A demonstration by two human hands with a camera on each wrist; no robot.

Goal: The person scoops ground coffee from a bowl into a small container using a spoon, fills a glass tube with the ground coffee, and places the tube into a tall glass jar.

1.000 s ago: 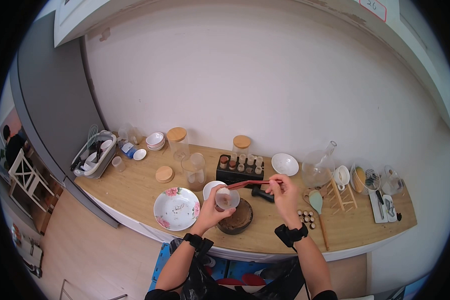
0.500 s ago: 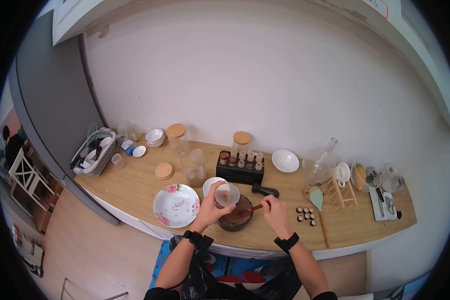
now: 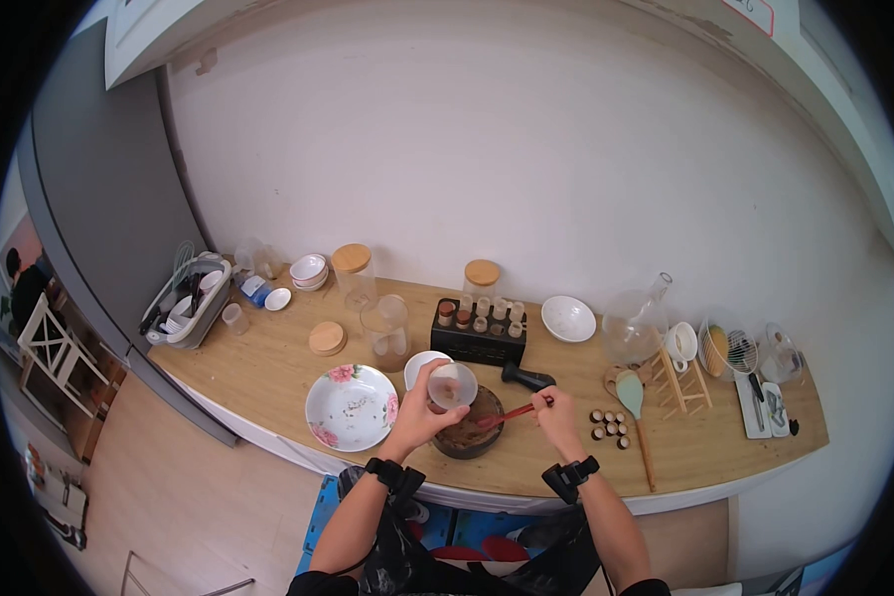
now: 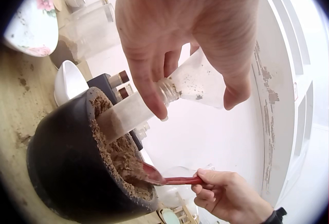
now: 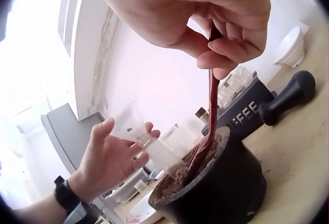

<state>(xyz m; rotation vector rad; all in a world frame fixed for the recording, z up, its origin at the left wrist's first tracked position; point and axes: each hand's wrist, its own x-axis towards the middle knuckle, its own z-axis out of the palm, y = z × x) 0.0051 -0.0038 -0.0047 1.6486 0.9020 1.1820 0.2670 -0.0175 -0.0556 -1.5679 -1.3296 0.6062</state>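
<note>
1. Wooden counter [image 3: 524,465], lower centre of frame: right hand [image 3: 558,417], pinching red spoon [image 4: 182,181], apparently scoops brown powder [image 4: 122,158] inside black bowl [image 4: 72,167].
2. Left hand [image 4: 180,33] grips funnel-topped tube [image 4: 128,118] there; next likely calls for steady lift, pour.

We wear black sleeves [image 3: 320,585], black wristbands [image 5: 64,195] left and right with boxy dark cameras [image 3: 561,483] attached, and dark trousers [image 3: 392,562] streaked with white.

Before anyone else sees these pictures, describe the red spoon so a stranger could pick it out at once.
On the wooden counter, find the black pot of brown powder near the front edge. The right hand pinches the red spoon above it, scoop end down in the powder. Its red colour sets it apart from the black pestle nearby.
</note>
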